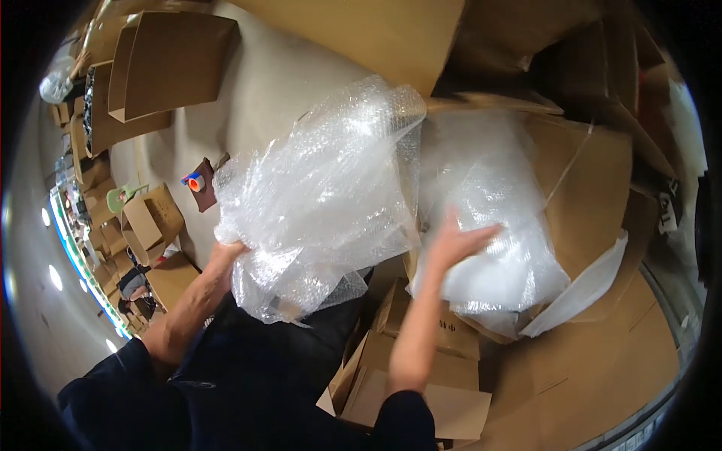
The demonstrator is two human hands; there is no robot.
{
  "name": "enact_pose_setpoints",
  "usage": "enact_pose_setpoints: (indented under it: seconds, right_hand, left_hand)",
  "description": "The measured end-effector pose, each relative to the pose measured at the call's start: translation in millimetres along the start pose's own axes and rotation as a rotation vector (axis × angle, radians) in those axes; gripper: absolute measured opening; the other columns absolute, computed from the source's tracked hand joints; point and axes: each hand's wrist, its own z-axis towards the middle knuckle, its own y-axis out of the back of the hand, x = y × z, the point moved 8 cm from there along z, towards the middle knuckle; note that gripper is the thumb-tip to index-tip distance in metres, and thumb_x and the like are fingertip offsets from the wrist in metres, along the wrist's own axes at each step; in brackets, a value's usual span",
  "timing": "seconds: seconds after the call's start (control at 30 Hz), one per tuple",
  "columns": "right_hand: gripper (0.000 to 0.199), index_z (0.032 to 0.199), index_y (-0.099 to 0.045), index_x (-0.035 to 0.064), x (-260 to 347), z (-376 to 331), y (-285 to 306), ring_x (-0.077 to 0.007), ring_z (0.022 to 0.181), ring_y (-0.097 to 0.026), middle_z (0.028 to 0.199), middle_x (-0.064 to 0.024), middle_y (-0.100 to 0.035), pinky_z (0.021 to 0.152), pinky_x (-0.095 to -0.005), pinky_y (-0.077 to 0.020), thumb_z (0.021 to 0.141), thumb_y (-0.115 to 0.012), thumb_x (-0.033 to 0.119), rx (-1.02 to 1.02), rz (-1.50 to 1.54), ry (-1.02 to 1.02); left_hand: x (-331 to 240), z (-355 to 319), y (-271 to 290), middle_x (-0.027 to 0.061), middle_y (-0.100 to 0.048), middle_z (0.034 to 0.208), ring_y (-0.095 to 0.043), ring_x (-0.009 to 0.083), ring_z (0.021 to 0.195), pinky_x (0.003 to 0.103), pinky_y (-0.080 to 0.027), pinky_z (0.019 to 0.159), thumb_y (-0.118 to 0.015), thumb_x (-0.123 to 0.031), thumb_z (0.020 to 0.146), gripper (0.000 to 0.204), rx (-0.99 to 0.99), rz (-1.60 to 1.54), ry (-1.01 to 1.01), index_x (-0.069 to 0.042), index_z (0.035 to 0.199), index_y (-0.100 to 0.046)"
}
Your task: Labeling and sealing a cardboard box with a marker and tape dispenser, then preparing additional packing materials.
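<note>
My left hand (232, 252) is closed on the edge of a large, crumpled sheet of clear bubble wrap (323, 177), which spreads up and to the right in front of my body. To the right, an open cardboard box (590, 177) holds more bubble wrap (504, 203), whitish and bulging near its top. My right hand (462, 240) is over this second bubble wrap with its fingers spread, slightly blurred by motion. Whether it touches the wrap I cannot tell. What lies under the wrap in the box is hidden.
A tape dispenser (195, 182) with blue and orange parts lies on the left. Tall cardboard boxes (177, 64) stand at the far left, and a large cardboard sheet (368, 34) at the back. More cartons (421, 368) sit below my right arm. Another person (60, 84) is far left.
</note>
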Motion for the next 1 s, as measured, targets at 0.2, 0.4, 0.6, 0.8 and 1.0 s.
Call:
enact_pose_setpoints:
  seconds: [0.2,0.4,0.6,0.8,1.0]
  right_hand:
    - [0.065,0.132,-0.056,-0.0039,-168.6,235.1,-18.8,-0.0447,0.108,-0.063,0.119,-0.0269,-0.066,0.096,-0.0505,-0.0475,0.088,-0.069,0.042,0.123,-0.474,0.072]
    - [0.035,0.121,-0.059,-0.0098,-64.9,-10.2,-10.1,-0.0467,0.107,-0.060,0.116,-0.0310,-0.062,0.092,-0.0487,-0.0503,0.103,-0.049,0.018,-0.298,-0.102,0.209]
    - [0.056,0.122,-0.049,-0.0154,122.8,-310.2,-64.1,-0.0461,0.116,-0.053,0.124,-0.0341,-0.055,0.104,-0.0489,-0.0397,0.099,-0.054,0.036,1.019,-0.100,0.330]
    - [0.089,0.128,-0.046,-0.0164,318.2,-490.4,-49.3,-0.0495,0.125,-0.044,0.129,-0.0357,-0.050,0.107,-0.0504,-0.0367,0.074,-0.087,0.041,0.979,-0.185,1.015]
    - [0.089,0.127,-0.050,-0.0140,406.4,-557.2,-96.2,-0.0509,0.119,-0.046,0.127,-0.0379,-0.049,0.103,-0.0520,-0.0391,0.066,-0.092,0.036,1.103,-0.549,1.341]
  left_hand:
    - [26.9,43.5,-41.3,0.0151,-0.064,0.113,-0.066,0.0282,0.103,0.043,-0.056,0.088,-0.066,-0.001,0.077,0.053,0.213,-0.061,0.025,0.005,0.128,-0.053]
    - [27.3,40.9,60.5,0.0146,-0.069,0.099,-0.068,0.0252,0.084,0.039,-0.058,0.076,-0.073,-0.002,0.073,0.042,-0.082,0.033,-0.028,0.007,0.112,-0.063]
    - [-54.9,0.9,22.1,0.0115,-0.071,0.102,-0.065,0.0193,0.093,0.035,-0.053,0.086,-0.080,-0.016,0.071,0.050,0.169,0.173,-0.297,0.001,0.116,-0.066]
    - [-119.3,-52.5,146.3,0.0112,-0.070,0.107,-0.063,0.0194,0.097,0.034,-0.052,0.087,-0.080,-0.020,0.071,0.051,0.179,-0.299,-0.187,-0.001,0.117,-0.067]
    - [-174.6,-26.8,218.5,0.0133,-0.070,0.110,-0.066,0.0224,0.099,0.034,-0.053,0.088,-0.079,-0.017,0.071,0.050,0.146,-0.733,-0.227,0.001,0.116,-0.069]
